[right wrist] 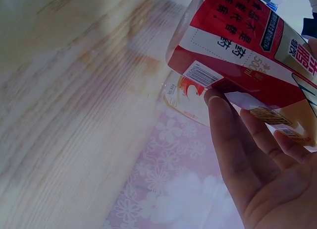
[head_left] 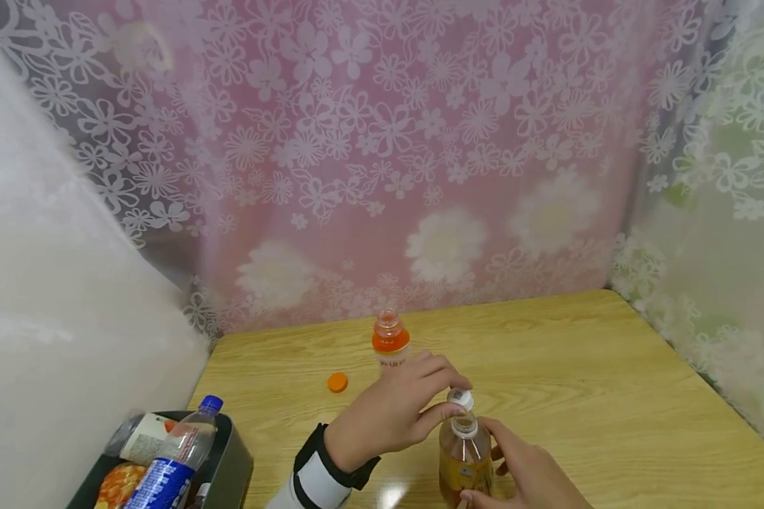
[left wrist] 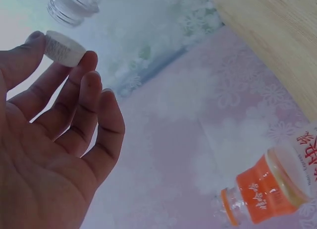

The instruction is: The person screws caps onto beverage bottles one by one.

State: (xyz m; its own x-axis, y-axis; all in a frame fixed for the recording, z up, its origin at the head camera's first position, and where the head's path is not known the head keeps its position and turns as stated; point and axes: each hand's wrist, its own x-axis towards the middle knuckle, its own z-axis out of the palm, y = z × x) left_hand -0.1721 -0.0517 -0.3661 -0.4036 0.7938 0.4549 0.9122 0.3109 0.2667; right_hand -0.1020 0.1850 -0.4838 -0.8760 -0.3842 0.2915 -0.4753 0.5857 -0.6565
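Tea bottle (head_left: 464, 459) stands near the front edge of the desk (head_left: 586, 382), upright, amber liquid inside, neck open. My right hand (head_left: 528, 474) is wrapped round its body w/ fingers (right wrist: 233, 140) curled on the red label, holding it steady. My left hand (head_left: 391, 413) pinches the white cap (head_left: 461, 399) between thumb and forefinger, just above the neck, apart from it; other fingers relaxed.

Step in hand, as I judge it: cap is off the threads and lifted clear. Next move calls for a spot to set the cap down while the bottle stays upright, since it's open and would spill if tipped.

Room: bare desk to the right and behind is wide. Orange-label bottle (head_left: 390, 343), also uncapped, stands just behind my left hand, its orange cap (head_left: 337, 382) to the left. Dark bin (head_left: 232, 459) w/ blue-label bottle (head_left: 175, 459) sits at the front-left corner. Curtain walls close off back and sides.
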